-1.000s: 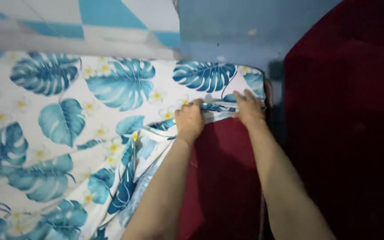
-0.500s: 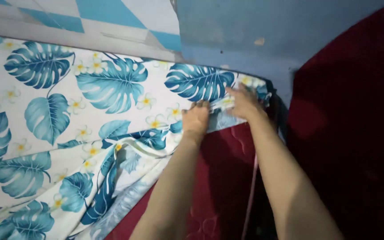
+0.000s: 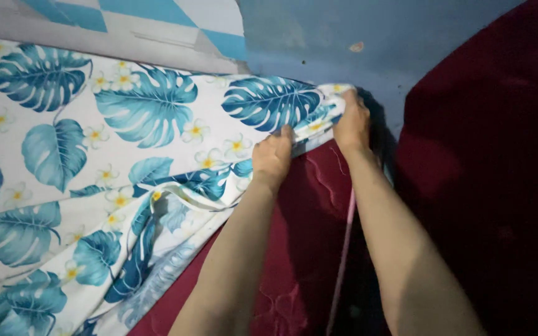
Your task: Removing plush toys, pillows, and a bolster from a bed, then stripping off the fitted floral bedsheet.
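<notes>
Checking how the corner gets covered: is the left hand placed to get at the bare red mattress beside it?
Probably yes: the left hand grips the leaf-print sheet edge right beside the red mattress, nothing between.

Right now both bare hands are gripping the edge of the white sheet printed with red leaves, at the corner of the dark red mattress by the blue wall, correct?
Not quite: the leaves are blue, not red. The head view shows the left hand and right hand gripping the edge of the white sheet printed with blue leaves at the corner of the dark red mattress by the blue wall.
</notes>
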